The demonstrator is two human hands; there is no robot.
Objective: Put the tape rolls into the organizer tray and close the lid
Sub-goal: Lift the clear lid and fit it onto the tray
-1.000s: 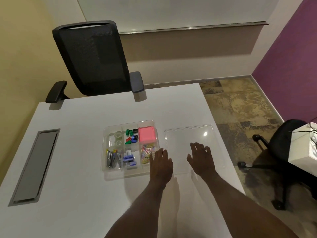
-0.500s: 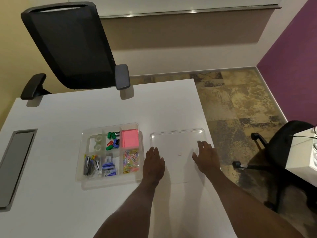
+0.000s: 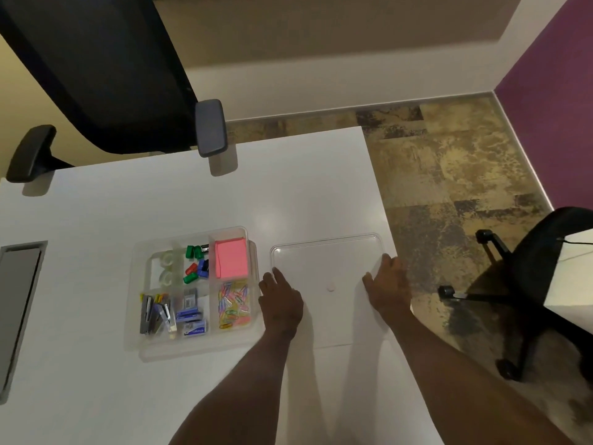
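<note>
Tape rolls (image 3: 167, 268): inside the tray (image 3: 195, 348), its 10 o'clock compartment.
Lid (image 3: 324, 255): flat on desk (image 3: 96, 380), at tray's 3 o'clock.
Your left hand (image 3: 280, 303): grip released, on lid's left edge.
Your right hand (image 3: 390, 289): grip released, on lid's right edge.

The hands are spreading apart across the clear lid (image 3: 327, 268): the left hand (image 3: 280, 303) is now sitting at its left edge beside the organizer tray (image 3: 253, 284), and the right hand (image 3: 390, 289) is reaching its right edge. The head camera is tipping further down.
</note>
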